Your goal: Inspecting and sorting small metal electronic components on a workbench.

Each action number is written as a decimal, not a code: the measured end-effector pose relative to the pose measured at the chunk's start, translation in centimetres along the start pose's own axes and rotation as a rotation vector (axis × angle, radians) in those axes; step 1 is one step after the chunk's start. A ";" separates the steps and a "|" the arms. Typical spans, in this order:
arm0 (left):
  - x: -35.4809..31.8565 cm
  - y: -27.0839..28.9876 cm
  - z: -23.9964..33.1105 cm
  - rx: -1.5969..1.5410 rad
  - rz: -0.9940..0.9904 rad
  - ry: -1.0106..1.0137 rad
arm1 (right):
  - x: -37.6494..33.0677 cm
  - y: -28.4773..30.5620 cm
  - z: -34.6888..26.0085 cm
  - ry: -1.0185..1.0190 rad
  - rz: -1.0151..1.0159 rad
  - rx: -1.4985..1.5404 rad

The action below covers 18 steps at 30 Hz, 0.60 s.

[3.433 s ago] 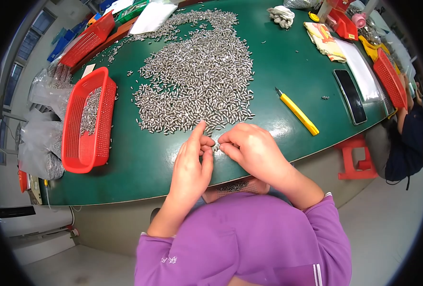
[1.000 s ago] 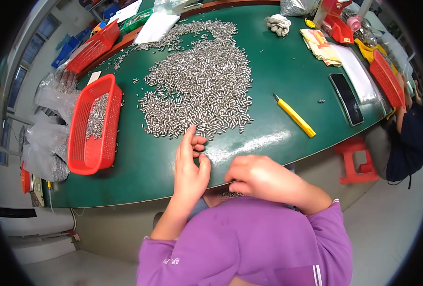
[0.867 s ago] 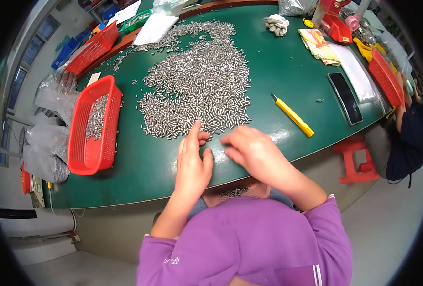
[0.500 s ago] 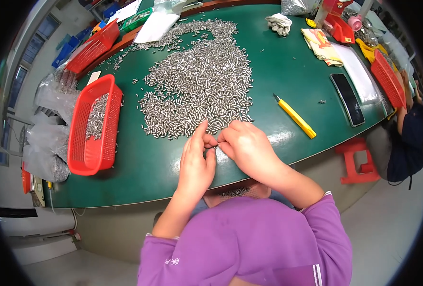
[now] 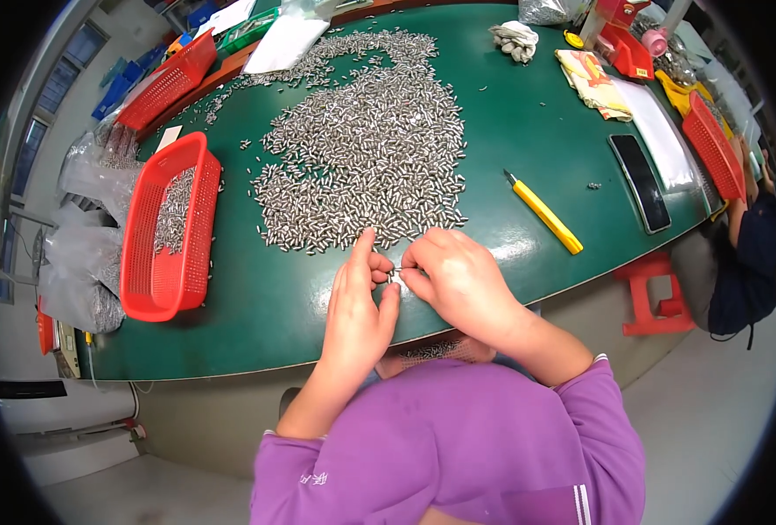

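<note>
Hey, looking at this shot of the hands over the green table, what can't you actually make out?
Head view only:
- The small metal piece between the left hand and right hand: too small, fingertips cover it.
- What lies below the table edge: hidden by the hands and purple sleeves.
- The person at the right rim: cut off by the picture's edge.

The small metal piece point(image 5: 395, 270) pinched between left hand point(image 5: 359, 308) and right hand point(image 5: 458, 278) at frame centre is too tiny to identify.
</note>
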<state>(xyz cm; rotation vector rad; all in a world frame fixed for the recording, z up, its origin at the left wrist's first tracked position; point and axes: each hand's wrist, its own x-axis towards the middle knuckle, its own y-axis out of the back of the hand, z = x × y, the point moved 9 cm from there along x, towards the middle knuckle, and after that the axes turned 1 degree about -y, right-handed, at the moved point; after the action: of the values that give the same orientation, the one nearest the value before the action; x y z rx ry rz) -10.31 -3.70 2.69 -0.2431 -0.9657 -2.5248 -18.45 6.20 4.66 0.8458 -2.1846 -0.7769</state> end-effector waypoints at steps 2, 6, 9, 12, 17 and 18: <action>0.0 0.0 0.0 0.008 -0.006 0.002 | 0.0 0.0 -0.1 0.000 -0.001 -0.018; 0.1 0.2 -0.1 0.011 -0.003 -0.002 | 0.1 -0.3 -0.3 0.017 -0.009 0.003; 0.3 0.5 -0.4 0.034 0.025 -0.006 | 0.0 -0.3 -0.3 0.025 -0.005 0.018; 0.4 0.7 -0.6 0.037 0.042 -0.005 | 0.1 -0.3 -0.3 0.014 -0.013 0.027; 0.6 0.7 -0.7 0.002 0.026 -0.011 | 0.2 -0.5 -0.2 0.009 -0.032 0.041; 0.7 0.7 -0.8 -0.014 0.021 0.001 | 0.2 -0.6 -0.1 0.001 -0.036 0.051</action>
<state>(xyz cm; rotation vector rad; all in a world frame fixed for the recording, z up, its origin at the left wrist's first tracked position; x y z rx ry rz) -10.60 -4.88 2.71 -0.2548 -0.9409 -2.5128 -18.33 5.66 4.36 0.9130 -2.2022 -0.7411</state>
